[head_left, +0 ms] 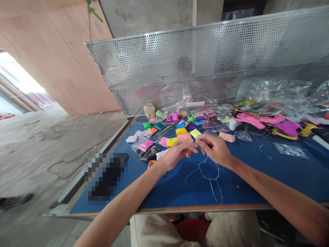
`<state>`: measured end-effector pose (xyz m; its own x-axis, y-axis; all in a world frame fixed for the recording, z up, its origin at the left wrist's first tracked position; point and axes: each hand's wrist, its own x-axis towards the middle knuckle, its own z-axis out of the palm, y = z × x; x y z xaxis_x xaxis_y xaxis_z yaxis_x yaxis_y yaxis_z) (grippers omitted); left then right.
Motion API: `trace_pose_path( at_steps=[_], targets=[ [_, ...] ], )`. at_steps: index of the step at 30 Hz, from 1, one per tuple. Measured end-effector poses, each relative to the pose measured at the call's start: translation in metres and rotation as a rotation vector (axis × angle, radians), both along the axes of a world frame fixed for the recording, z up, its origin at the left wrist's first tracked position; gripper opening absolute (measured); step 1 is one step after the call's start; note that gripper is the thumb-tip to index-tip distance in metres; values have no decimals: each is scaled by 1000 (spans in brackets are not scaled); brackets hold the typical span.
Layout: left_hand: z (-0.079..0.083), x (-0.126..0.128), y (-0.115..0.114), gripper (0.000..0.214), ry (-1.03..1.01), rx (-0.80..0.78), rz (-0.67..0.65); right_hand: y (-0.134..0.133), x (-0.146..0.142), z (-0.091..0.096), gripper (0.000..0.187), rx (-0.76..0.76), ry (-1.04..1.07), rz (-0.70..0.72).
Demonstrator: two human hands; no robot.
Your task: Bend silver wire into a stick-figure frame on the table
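Note:
A thin bent wire frame (205, 173) with loops and two trailing legs hangs just above the blue tabletop (257, 178). My left hand (176, 154) pinches its upper end from the left. My right hand (216, 148) pinches the same upper part from the right. Both hands meet at the wire's top, fingers closed on it. Right behind the hands lie several small packets of coloured clay (181, 131), yellow, pink, green and black.
A perforated metal screen (205, 61) stands along the table's far edge. Pink and purple foam shapes (259, 120) and clear plastic bags (290, 150) lie at the right. A blurred dark object (105, 176) sits at the left front. The table's wooden front edge (180, 208) is near my lap.

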<state>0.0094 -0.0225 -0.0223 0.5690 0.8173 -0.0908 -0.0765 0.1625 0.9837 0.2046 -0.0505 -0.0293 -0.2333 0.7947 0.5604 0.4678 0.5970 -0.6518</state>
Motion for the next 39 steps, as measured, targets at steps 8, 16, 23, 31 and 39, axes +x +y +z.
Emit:
trace_pose_path(
  at_steps=[8, 16, 23, 31, 39],
  targets=[
    [7, -6, -2, 24, 331, 598, -38, -4, -4, -3, 21, -23, -24, 25],
    [11, -3, -14, 18, 859, 1288, 291, -1, -8, -3, 21, -44, 26, 10],
    [10, -7, -2, 39, 394, 401, -61, 0, -5, -5, 21, -38, 64, -40],
    [6, -8, 2, 54, 231, -36, -104, 0, -7, -8, 19, 29, 77, -47],
    [3, -8, 5, 42, 186, -73, -140, -1, -6, -11, 18, 36, 17, -56]
  ],
)
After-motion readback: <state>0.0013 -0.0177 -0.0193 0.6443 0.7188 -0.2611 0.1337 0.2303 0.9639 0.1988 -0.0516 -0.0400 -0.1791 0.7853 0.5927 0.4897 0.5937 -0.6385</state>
